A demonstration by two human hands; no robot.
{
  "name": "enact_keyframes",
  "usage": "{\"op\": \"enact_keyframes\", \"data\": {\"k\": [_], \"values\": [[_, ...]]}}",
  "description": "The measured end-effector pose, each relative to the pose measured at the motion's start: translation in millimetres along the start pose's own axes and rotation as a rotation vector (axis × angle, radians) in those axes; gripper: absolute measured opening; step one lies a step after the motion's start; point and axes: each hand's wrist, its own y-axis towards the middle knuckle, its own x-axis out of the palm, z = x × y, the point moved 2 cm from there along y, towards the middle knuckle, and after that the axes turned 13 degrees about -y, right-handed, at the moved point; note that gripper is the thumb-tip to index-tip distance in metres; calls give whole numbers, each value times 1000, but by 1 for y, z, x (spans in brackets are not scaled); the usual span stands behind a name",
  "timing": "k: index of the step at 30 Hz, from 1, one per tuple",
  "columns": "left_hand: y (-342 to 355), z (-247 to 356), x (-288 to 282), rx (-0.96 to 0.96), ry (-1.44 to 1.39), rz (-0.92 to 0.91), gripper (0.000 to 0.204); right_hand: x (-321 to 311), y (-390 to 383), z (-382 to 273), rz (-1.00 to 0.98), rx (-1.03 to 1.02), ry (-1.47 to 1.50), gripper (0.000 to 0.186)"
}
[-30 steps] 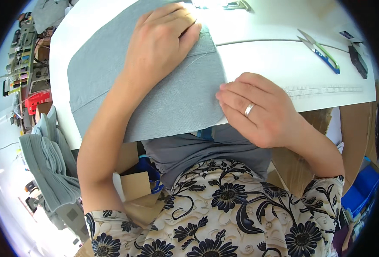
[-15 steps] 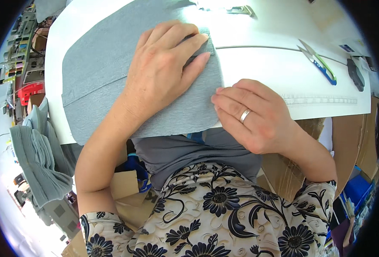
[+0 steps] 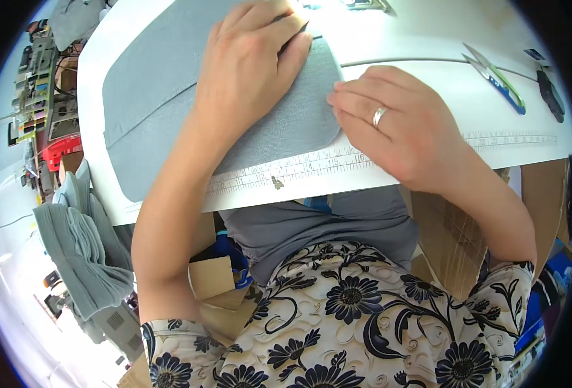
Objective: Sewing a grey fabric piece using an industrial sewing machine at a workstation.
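1. Grey fabric (image 3: 147, 77) lies on the white table (image 3: 422, 39), its far end cut off.
2. The left hand (image 3: 250, 61) bends over it, fingertips blurred; grip unclear.
3. The right hand (image 3: 399, 123) bunches its fingertips at the fabric's right edge; whether they pinch it cannot be told.

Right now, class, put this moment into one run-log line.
left hand: on grey fabric; right hand: at fabric's right edge; scissors: open on white table
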Motion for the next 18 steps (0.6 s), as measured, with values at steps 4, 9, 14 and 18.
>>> {"op": "enact_keyframes", "data": {"k": [4, 9, 14, 18], "values": [[-3, 0, -3, 24, 17, -10, 21, 3, 2, -2, 9, -2, -37, 15], [-5, -1, 1, -41, -2, 10, 21, 3, 1, -3, 2, -14, -45, 15], [-6, -9, 6, -12, 4, 103, 18, 5, 3, -1, -2, -5, -27, 14], [-4, -9, 9, -10, -17, 106, 17, 6, 2, 1, -34, -15, -29, 14]]}}
